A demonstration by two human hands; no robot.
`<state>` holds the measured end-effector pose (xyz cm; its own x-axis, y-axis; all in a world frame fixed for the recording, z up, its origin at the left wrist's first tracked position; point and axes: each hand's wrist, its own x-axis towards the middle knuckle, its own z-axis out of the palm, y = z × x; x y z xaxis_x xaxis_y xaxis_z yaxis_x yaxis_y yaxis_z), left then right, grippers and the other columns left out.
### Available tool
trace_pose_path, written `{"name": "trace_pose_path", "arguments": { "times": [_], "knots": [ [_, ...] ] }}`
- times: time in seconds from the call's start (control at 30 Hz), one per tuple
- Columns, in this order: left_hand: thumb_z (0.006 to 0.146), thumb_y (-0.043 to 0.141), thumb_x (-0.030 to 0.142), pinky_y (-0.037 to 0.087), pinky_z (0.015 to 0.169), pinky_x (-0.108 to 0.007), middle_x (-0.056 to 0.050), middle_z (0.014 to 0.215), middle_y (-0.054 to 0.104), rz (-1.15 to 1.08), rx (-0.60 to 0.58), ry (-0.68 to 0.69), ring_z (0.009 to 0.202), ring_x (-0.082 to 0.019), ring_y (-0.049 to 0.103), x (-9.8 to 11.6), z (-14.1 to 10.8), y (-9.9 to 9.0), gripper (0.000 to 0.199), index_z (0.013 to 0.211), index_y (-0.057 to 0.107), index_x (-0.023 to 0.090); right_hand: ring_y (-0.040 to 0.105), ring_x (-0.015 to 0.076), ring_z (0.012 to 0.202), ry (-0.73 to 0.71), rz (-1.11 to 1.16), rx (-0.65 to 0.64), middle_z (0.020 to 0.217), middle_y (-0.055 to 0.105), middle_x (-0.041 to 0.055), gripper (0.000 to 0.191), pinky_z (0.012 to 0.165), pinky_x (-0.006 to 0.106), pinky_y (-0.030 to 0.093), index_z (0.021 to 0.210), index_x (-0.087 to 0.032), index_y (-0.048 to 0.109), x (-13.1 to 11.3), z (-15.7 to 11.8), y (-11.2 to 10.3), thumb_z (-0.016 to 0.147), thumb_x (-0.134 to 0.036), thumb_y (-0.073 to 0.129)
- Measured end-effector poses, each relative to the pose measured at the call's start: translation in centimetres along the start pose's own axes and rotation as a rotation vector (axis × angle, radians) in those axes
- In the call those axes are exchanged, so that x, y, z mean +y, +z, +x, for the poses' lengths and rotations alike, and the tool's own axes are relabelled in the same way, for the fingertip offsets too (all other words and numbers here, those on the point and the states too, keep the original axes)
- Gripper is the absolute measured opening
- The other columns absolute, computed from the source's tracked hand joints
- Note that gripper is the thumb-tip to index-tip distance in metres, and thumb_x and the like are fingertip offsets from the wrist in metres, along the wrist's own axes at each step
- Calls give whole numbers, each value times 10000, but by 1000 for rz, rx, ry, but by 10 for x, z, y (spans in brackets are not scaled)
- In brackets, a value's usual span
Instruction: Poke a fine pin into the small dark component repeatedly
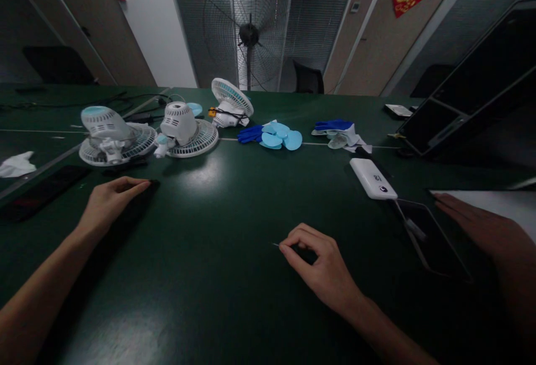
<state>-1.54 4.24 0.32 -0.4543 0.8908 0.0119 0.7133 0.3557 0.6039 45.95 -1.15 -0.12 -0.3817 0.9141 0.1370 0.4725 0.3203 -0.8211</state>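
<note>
My right hand (312,259) pinches a tiny thin bright object (275,244) between thumb and forefinger, low over the middle of the dark green table (201,275). My left hand (115,197) is at the left, thumb and fingertips pressed together at a small dark thing (154,183) that is too dim to identify. Beyond the left hand, two white fan heads (104,128) (180,128) lie on their round grilles. A third small fan (230,102) leans farther back. Light-blue fan blades (281,135) rest beside a blue glove (250,134).
Another person's hand (481,220) rests on a white sheet (511,206) at the right. Near it are a white power bank (372,178) and a phone (431,236). More gloves (337,132) lie farther back. A dark flat object (42,189) sits left; a large fan (248,35) stands behind.
</note>
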Motion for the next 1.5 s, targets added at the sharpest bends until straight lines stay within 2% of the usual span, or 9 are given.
{"name": "trace_pose_path", "arguments": {
  "times": [0.13,0.23,0.4,0.5,0.6,0.83,1.1,1.3,1.5],
  "knots": [
    [795,783,577,508,919,-309,-62,1197,767,-209,-211,-54,1100,-253,677,27,-11,9,519,1109,759,165,633,161,774,-4,6,1,871,674,5,125,669,296,463,874,-216,715,-1,0,1,978,-204,647],
    [779,787,579,528,800,-316,-72,1151,770,-228,-420,17,913,-221,687,64,-37,33,447,984,782,182,631,161,778,15,8,-12,877,672,5,124,648,290,455,887,-218,718,-1,0,1,984,-208,641],
    [883,697,453,541,736,-321,-56,979,754,-391,-763,322,858,-210,693,120,-113,90,246,935,749,219,653,164,808,-5,9,-69,906,686,11,132,691,298,481,886,-217,722,0,0,-6,988,-209,639],
    [909,651,323,511,688,-304,-40,928,716,-362,-705,528,766,-173,646,130,-150,111,141,997,726,242,667,170,830,-43,7,-107,909,694,14,126,719,304,493,885,-220,723,3,-1,-12,981,-200,643],
    [901,610,213,479,634,-278,-10,862,673,-334,-638,605,698,-149,598,129,-164,119,220,1099,686,272,670,173,834,-75,-13,-138,910,694,15,119,737,307,498,894,-228,727,6,-2,-13,976,-194,647],
    [856,655,156,505,659,-282,-20,1093,711,-400,-645,616,770,-146,624,124,-161,122,515,1329,562,340,680,176,846,-84,-45,-150,940,695,22,128,754,310,511,944,-234,743,3,-2,-6,984,-185,632],
    [919,684,224,483,687,-298,-10,1067,736,-392,-697,583,810,-166,634,124,-163,124,474,1357,572,367,685,173,815,-107,-83,-150,935,697,21,133,747,312,518,940,-242,754,-1,-1,0,974,-179,642],
    [924,701,237,530,801,-340,-32,1134,726,-389,-694,610,971,-205,671,122,-163,123,477,1365,574,365,682,176,828,-186,51,48,910,696,30,134,740,301,527,951,-231,757,-13,1,11,974,-172,639],
    [955,686,253,540,896,-380,-29,1153,716,-335,-698,638,1073,-223,644,120,-165,121,490,1406,539,378,680,192,842,-146,9,87,916,698,33,137,746,330,527,954,-237,757,0,2,5,977,-173,638]
  ]
}}
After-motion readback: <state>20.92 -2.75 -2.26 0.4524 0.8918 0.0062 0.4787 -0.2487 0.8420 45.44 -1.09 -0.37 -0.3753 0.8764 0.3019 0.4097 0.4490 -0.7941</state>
